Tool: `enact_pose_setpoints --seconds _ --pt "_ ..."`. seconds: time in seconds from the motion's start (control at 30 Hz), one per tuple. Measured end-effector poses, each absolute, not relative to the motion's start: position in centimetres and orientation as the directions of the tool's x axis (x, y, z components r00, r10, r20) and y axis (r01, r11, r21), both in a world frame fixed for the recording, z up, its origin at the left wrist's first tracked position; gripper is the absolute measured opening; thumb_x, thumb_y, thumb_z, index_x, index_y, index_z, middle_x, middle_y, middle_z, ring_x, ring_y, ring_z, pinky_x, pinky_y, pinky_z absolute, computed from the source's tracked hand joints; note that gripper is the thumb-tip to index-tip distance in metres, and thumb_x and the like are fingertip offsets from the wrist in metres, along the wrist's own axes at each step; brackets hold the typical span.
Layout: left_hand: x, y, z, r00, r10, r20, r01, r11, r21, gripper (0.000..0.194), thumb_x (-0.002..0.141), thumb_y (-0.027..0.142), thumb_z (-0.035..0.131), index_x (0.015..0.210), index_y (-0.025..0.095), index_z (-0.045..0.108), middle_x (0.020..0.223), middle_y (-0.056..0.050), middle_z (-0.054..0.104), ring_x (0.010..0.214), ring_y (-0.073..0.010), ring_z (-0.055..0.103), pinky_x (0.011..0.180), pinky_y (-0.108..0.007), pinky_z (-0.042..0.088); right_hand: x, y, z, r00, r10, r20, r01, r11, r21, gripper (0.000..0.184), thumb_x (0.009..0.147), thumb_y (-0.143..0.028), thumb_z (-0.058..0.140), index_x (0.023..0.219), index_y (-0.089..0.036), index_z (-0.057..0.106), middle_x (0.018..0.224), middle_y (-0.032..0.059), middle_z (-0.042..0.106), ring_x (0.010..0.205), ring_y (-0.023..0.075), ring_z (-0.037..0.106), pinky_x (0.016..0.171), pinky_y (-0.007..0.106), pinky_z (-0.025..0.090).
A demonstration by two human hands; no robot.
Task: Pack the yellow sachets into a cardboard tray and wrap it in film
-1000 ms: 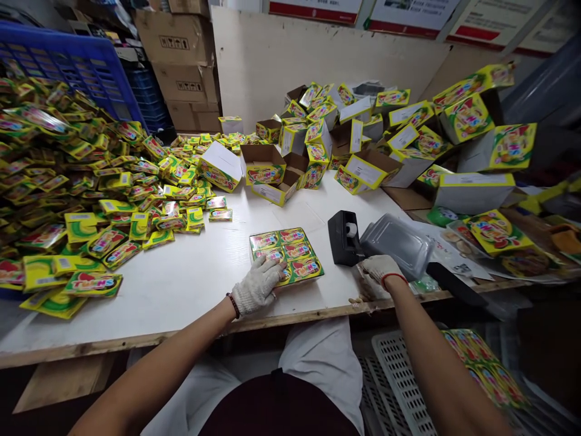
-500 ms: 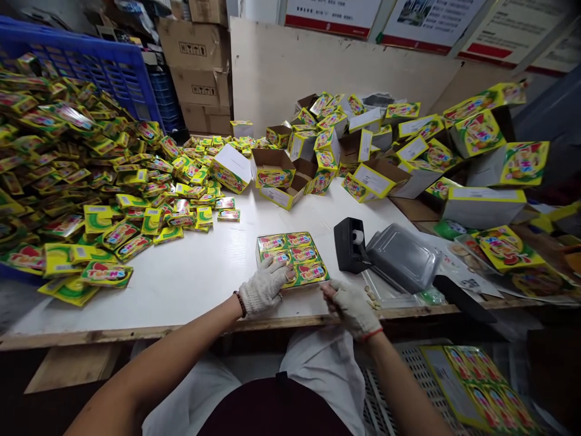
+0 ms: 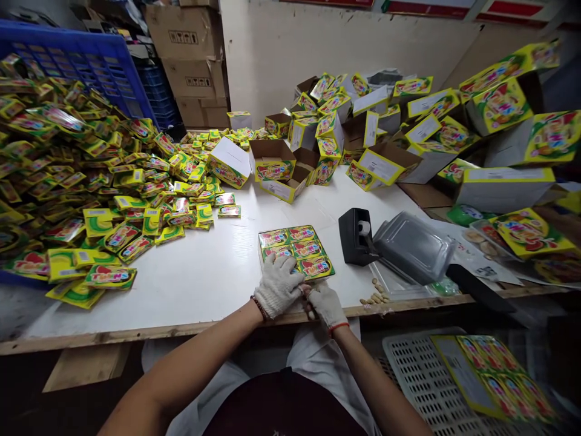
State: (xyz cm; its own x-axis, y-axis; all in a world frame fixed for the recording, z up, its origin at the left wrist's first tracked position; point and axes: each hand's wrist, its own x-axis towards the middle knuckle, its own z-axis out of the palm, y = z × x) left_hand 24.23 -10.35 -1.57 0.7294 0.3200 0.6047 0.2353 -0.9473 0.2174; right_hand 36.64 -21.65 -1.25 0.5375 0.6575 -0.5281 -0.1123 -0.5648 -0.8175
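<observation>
A display box of small yellow-green packs [image 3: 297, 242] lies flat on the white table, its printed packs facing up in rows. My left hand [image 3: 280, 283], in a knitted glove with bare fingertips, rests on the near left corner of this box with its fingers laid out over it. Just off the box's near edge is my right hand [image 3: 325, 306], also gloved, its fingers curled together close to my left fingertips. What those fingers hold, if anything, is hidden. A black tape dispenser [image 3: 355, 237] stands to the right of the box.
Loose small packs [image 3: 104, 181] are heaped at the left beside a blue crate [image 3: 91, 66]. Open display boxes [image 3: 376, 166] pile up at the back right. Grey plastic containers [image 3: 415, 245] and peanuts [image 3: 376, 295] lie right. A white perforated basket [image 3: 403, 363] sits below the table.
My right hand has moved left, up against my left hand. My left hand has slid slightly right and nearer along the box. The view has tipped downward a little.
</observation>
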Motion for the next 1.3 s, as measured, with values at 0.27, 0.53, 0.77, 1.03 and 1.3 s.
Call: enact_pose_setpoints --seconds 0.27,0.53,0.77,1.03,1.3 --pt "25.0 -8.2 0.9 0.808 0.363 0.464 0.240 -0.922 0.304 0.021 0.082 0.038 0.066 0.076 0.019 0.065 0.086 -0.003 0.061 0.081 -0.0222 0.054 0.075 -0.041 0.038 37.4 -21.3 2.5 0.420 0.563 -0.712 -0.575 -0.442 -0.688 0.028 0.103 -0.032 0.034 0.117 -0.011 0.047 0.109 0.0143 0.062 0.058 0.0120 0.059 0.048 0.025 0.046" --pt "22.4 -0.4 0.3 0.569 0.800 -0.191 0.420 -0.083 0.904 0.034 0.087 0.019 0.057 0.116 0.004 0.064 0.094 -0.009 0.064 0.085 -0.0166 0.057 0.080 -0.029 0.046 42.9 -17.4 1.8 0.647 0.762 0.033 0.433 -0.332 -0.838 0.065 0.083 -0.034 0.060 0.138 -0.004 0.045 0.140 0.0227 0.048 0.124 0.0328 0.051 0.108 0.048 0.039" --pt "21.4 -11.0 -3.2 0.495 0.869 0.008 0.214 -0.131 0.968 0.052 0.089 0.024 0.054 0.136 0.003 0.048 0.086 -0.007 0.059 0.074 -0.0140 0.057 0.070 -0.028 0.050 39.7 -18.3 -2.3 -0.340 0.820 0.460 0.936 0.344 0.077 0.047 0.090 -0.027 0.057 0.137 -0.020 0.061 0.147 0.0097 0.047 0.134 0.0351 0.044 0.113 0.054 0.029" --pt "21.9 -9.4 -3.1 0.596 0.127 0.793 -0.021 -0.985 0.173 0.022 0.100 0.019 0.043 0.083 0.014 0.057 0.087 -0.007 0.059 0.076 -0.0185 0.047 0.063 -0.033 0.037 39.7 -21.2 -3.9 -0.244 0.732 0.636 0.947 0.323 -0.009 0.050 0.084 -0.010 0.041 0.132 -0.009 0.057 0.139 0.0139 0.054 0.138 0.0270 0.041 0.112 0.046 0.035" --pt "22.4 -10.2 -5.2 0.514 0.195 0.835 0.007 -0.975 0.223 0.014 0.082 0.000 0.049 0.087 0.013 0.047 0.093 -0.009 0.057 0.079 -0.0176 0.046 0.064 -0.030 0.037 56.4 -23.5 2.8 0.885 0.445 0.136 0.447 -0.732 -0.514 0.053 0.086 -0.040 0.038 0.095 0.002 0.070 0.099 0.0301 0.062 0.100 0.0409 0.056 0.091 0.058 0.041"
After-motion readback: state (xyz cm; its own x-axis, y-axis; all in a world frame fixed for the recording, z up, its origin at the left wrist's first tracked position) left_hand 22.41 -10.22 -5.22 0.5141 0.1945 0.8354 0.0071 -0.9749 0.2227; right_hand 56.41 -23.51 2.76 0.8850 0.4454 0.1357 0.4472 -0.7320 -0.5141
